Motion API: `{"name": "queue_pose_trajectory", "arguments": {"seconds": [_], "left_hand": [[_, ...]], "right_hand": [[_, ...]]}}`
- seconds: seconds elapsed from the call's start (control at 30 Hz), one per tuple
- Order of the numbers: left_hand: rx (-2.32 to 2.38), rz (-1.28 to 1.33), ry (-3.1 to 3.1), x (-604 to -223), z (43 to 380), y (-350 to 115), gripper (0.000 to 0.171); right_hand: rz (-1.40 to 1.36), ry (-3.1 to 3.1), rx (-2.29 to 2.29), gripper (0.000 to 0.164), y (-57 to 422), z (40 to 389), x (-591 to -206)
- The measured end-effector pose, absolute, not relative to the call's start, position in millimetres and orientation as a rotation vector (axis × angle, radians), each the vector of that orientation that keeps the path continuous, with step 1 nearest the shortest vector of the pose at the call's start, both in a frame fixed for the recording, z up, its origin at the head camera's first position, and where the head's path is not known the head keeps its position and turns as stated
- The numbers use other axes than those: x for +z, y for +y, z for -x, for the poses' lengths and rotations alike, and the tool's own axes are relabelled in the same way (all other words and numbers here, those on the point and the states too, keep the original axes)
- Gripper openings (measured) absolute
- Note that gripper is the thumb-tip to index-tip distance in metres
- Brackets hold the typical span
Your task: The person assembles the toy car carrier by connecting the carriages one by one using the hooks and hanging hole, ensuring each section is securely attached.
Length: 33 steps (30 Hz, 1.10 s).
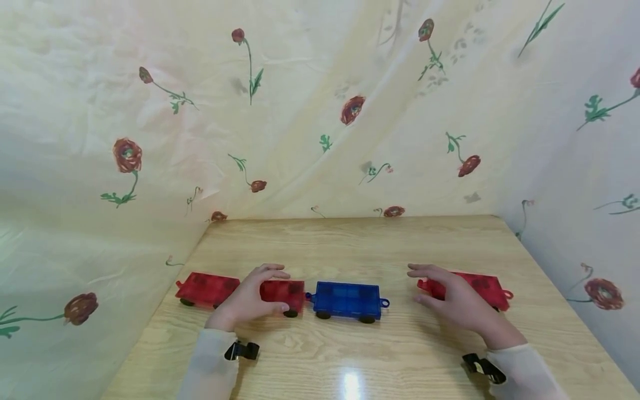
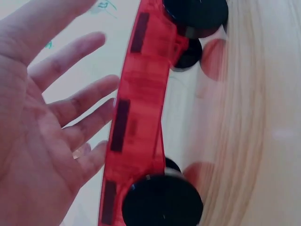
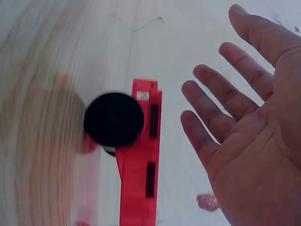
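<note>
Four toy train wagons would be a count, so several low, see-through toy wagons with black wheels stand in a row in the head view. My left hand (image 1: 247, 300) hovers over a red wagon (image 1: 296, 290), thumb and fingers spread around its middle without gripping. Further left is another red wagon (image 1: 207, 286); the gap between these two is hidden behind my hand. At the right end of the middle red wagon sits a blue wagon (image 1: 347, 300), its hook against it. My right hand (image 1: 462, 300), fingers loose and apart, reaches over a separate red wagon (image 1: 482, 286).
The wagons stand on a light wood-grain table (image 1: 330, 355). Behind and at both sides hangs a pale cloth (image 1: 300, 122) with printed red flowers. A dark strap (image 1: 242, 350) is on the left wrist, another strap (image 1: 484, 368) on the right.
</note>
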<state>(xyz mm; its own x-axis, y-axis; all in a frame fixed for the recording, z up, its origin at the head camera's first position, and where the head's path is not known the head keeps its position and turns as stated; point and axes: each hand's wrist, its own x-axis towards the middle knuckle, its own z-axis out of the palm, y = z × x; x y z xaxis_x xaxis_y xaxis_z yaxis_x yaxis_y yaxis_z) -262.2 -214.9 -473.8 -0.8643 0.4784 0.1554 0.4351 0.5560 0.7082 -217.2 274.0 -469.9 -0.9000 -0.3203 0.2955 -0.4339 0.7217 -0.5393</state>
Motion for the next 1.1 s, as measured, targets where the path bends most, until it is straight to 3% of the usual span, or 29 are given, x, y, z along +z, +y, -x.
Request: {"name": "queue_pose_trajectory", "arguments": {"seconds": [0.37, 1.1], "left_hand": [[1.278, -0.821, 2.858, -460, 263, -178, 0.061], [0.787, -1.061, 2.822, -475, 257, -81, 0.075]], "right_hand": [[-0.464, -2.715, 0.894, 0.052, 302, 219, -471], [-0.294, -2.76, 0.922, 0.069, 329, 216, -474]]}}
